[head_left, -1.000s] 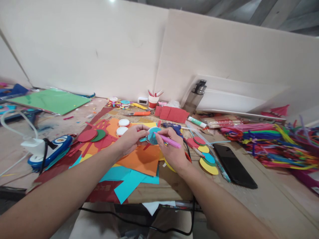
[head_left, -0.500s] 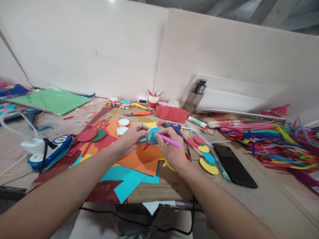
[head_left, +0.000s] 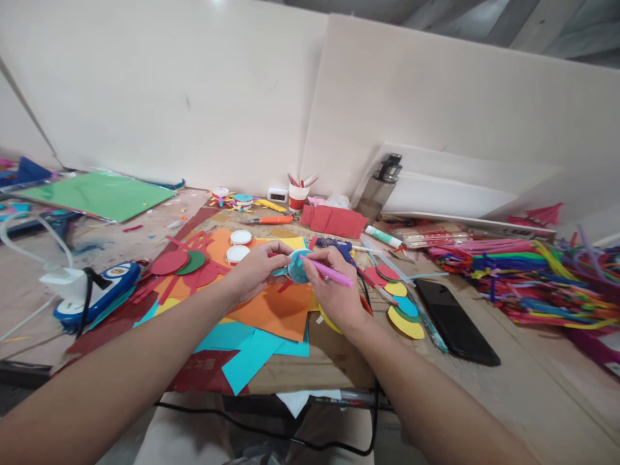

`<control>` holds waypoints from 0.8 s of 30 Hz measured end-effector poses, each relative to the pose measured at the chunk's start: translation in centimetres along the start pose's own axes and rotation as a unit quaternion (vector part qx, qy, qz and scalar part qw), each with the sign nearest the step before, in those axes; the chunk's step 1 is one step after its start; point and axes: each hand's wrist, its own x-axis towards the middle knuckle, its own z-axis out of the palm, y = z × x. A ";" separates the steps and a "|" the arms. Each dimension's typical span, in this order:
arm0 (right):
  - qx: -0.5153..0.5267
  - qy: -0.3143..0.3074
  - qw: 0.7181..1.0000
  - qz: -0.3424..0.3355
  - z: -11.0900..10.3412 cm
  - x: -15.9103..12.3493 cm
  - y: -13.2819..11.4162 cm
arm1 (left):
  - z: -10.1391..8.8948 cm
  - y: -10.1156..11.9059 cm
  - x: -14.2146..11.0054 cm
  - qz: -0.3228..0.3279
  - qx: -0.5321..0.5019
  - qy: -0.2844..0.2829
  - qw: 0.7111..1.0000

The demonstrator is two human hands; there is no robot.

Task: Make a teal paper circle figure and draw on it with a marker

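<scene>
Between the fingertips of my left hand is a small round piece with a blue paper face and a white rim, held up above the papers. My right hand is closed around a pink pen, and its tip end is at the blue face. Whether the tip touches the face is hard to make out. Under my hands lie orange paper sheets and blue paper pieces. Two white round lids rest just left of the held piece.
Red and green paper circles lie at left, more coloured discs at right. A black phone, a glue gun, an orange cutter, a bottle and pipe cleaners surround the work area. A power strip sits left.
The pink pen and the blue-faced piece have shifted very slightly in my hands. Both hands keep their grip, and everything else stays where it was.
</scene>
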 end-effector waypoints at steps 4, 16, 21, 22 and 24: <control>0.007 0.003 1.000 -0.003 0.0 0.0 0.0 | 0.0 0.0 -0.1 -0.002 0.014 -0.003 1.000; 0.019 0.004 1.000 0.003 0.0 -0.1 0.0 | 0.1 0.2 -0.3 0.000 0.019 -0.009 1.000; 0.016 0.001 1.000 0.001 0.0 -0.1 -0.2 | 0.2 0.3 -0.3 -0.005 0.018 -0.006 1.000; 0.014 0.000 1.000 -0.001 0.0 -0.1 -0.1 | 0.2 0.3 -0.2 -0.005 0.017 -0.008 1.000; 0.009 0.000 1.000 -0.004 0.0 -0.1 -0.1 | 0.2 0.2 -0.2 -0.004 0.015 -0.013 1.000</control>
